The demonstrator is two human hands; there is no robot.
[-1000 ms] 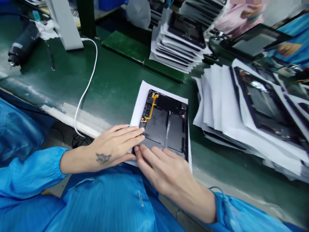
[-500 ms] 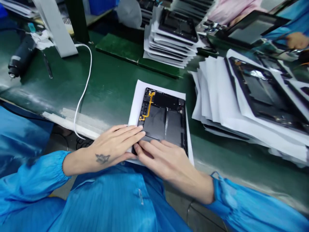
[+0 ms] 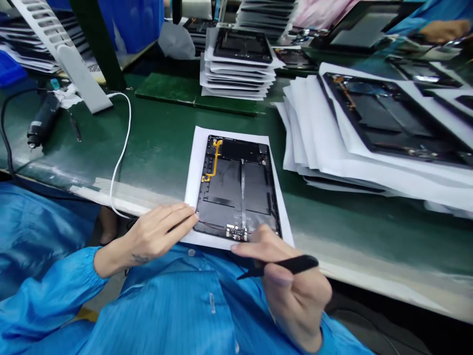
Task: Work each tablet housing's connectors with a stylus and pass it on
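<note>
An opened black tablet housing (image 3: 236, 190) lies on white paper (image 3: 192, 162) at the table's front edge. An orange flex cable (image 3: 213, 162) runs along its upper left side, and a small circuit board (image 3: 236, 232) sits at its bottom edge. My left hand (image 3: 158, 231) rests its outstretched fingertips on the housing's lower left corner and holds nothing. In my right hand (image 3: 291, 286), below the lower right corner, are black tweezers (image 3: 295, 265), their tip pointing left. The fingers of that hand are curled, with the index finger reaching toward the circuit board.
Stacks of housings and paper stand at the right (image 3: 332, 143) and the back (image 3: 238, 74). A dark electric screwdriver (image 3: 42, 121), a white stand (image 3: 81, 79) and its white cable (image 3: 123, 153) are at the left. Another person's hand (image 3: 443, 32) shows at the upper right.
My right hand has lifted off the housing's lower edge, moved right and down, and now holds black tweezers. My left hand has shifted slightly left. The circuit board has come into sight.
</note>
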